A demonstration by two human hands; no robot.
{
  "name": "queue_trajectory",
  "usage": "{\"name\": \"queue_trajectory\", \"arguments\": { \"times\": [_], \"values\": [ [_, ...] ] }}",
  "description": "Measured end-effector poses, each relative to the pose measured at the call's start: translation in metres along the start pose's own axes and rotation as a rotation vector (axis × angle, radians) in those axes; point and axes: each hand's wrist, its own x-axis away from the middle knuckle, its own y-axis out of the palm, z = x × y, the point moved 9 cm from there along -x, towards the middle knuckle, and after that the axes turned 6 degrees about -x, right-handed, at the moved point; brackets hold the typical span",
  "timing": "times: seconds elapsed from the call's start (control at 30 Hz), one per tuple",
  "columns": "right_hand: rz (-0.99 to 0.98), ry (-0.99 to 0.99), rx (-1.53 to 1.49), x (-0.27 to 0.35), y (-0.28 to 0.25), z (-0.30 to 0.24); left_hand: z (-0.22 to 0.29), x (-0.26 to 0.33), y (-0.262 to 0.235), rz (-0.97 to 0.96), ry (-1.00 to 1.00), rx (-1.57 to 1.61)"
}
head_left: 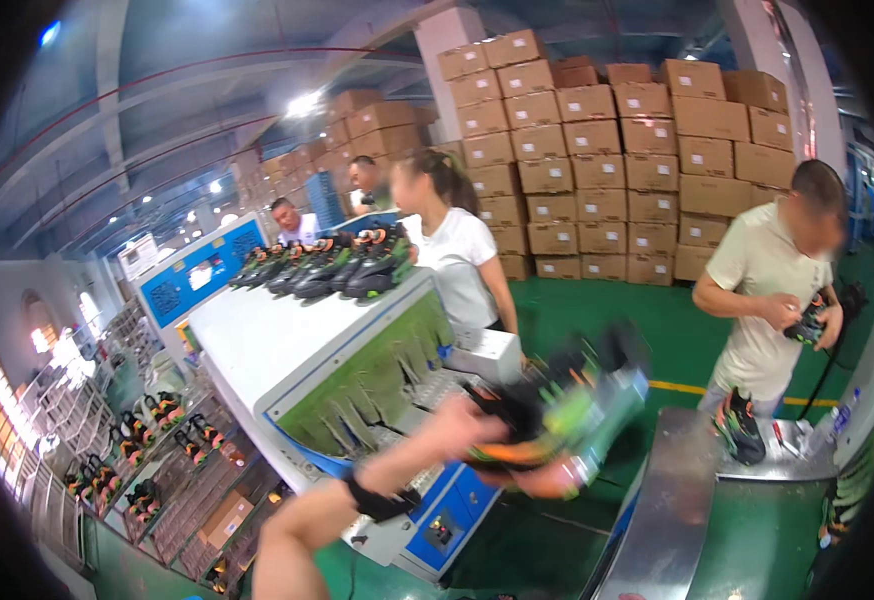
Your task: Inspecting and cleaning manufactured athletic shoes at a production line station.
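My left hand point(462, 428), with a black band on its wrist, is closed on a black sports shoe point(505, 405) with orange and green trim. The shoe is held up in front of the machine and smeared by motion. Further right, a green and dark blur point(597, 395) overlaps it, perhaps a second shoe. Below them is a pinkish-orange patch point(549, 478); I cannot tell whether it is my right hand or part of a shoe. No right forearm can be made out.
A white and blue machine point(307, 340) carries several black shoes point(332, 262) on top. At right, a metal bench point(672, 490) holds another shoe point(739, 428), beside a person point(772, 270) handling a shoe. Racks of shoes point(147, 450) stand left; stacked cartons point(597, 180) fill the back.
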Motion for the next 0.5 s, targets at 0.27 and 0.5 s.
{"name": "queue_trajectory", "arguments": {
  "times": [0.27, 0.5],
  "values": [
    [-0.371, 0.003, 0.071, -0.005, 0.115, 0.030, 0.201, 0.123, -0.385, 1.048, -0.285, -0.862],
    [-0.613, 0.186, 0.014, 0.005, 0.195, 0.045, 0.106, 0.159, -0.540, 1.148, -0.722, -1.185]
  ]
}}
